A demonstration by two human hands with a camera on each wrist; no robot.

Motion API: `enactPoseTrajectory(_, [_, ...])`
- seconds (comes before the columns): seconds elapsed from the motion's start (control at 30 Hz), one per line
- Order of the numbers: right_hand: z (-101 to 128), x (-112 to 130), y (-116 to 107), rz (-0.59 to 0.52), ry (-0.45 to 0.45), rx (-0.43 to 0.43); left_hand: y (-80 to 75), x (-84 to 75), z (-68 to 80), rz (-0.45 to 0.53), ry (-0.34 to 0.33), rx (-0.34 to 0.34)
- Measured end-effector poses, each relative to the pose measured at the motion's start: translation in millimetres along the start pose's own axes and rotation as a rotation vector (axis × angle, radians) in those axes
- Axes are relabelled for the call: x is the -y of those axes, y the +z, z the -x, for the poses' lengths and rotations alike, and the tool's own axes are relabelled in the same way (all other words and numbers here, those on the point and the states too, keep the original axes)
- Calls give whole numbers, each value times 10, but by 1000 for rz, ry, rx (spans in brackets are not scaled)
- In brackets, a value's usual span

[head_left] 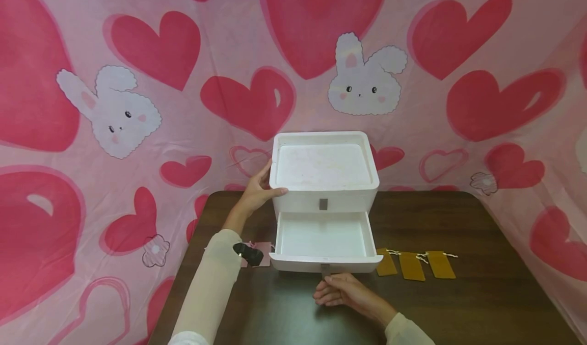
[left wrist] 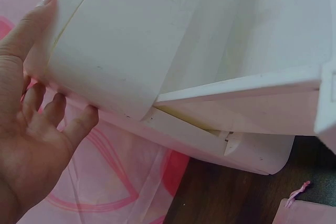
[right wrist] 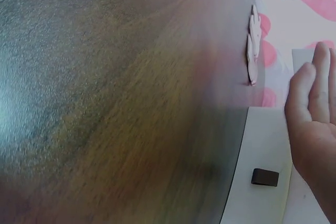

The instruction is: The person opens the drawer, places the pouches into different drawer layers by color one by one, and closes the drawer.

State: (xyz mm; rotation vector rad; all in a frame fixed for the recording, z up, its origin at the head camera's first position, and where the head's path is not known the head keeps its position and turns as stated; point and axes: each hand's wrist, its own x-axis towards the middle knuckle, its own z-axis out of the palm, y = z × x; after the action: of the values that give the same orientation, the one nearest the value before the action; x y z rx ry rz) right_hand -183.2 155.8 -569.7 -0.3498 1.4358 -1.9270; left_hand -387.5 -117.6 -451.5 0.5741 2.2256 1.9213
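Note:
A white drawer unit (head_left: 326, 201) stands on the table, its upper drawer shut and the drawer below it (head_left: 326, 235) pulled out, with nothing inside. My left hand (head_left: 257, 192) rests on the unit's upper left corner, thumb across the front rim and fingers spread along the side. In the left wrist view those fingers (left wrist: 79, 124) look fairly straight against the side panel. Below the open drawer, my right hand (head_left: 350, 294) pinches its small grey pull tab (head_left: 325, 269) between thumb and fingers. From the right wrist, the contact at the tab is hidden.
Mustard drawstring pouches (head_left: 411, 266) lie right of the unit on the dark wooden table (head_left: 458, 217). Pink pouches (head_left: 262, 254) lie to its left, partly behind the left sleeve. A pink cloth with hearts and rabbits (head_left: 312, 100) hangs close behind the table.

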Motion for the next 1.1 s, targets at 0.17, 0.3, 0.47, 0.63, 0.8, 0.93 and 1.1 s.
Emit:
enactPoseTrajectory(0.17, [57, 3, -18, 48, -3, 11, -5, 8, 4, -6, 2, 0])
enactPoseTrajectory(0.3, [100, 15, -31, 104, 8, 5, -10, 14, 5, -5, -4, 0])
enactPoseTrajectory(0.47, [145, 38, -55, 179, 8, -14, -9, 18, 6, -2, -1, 4])
enactPoseTrajectory(0.63, [220, 100, -79, 263, -4, -34, -4, 20, 1, 4, 4, 5])
enactPoseTrajectory(0.8, [325, 189, -129, 336, -47, -19, 9, 14, -10, 20, 6, 9])
enactPoseTrajectory(0.93, [409, 267, -177, 378, -107, -2, 9, 17, -13, 39, 0, 11])
enactPoseTrajectory(1.1, [532, 369, -227, 440, -116, -44, 3, 25, -3, 39, -1, 6])
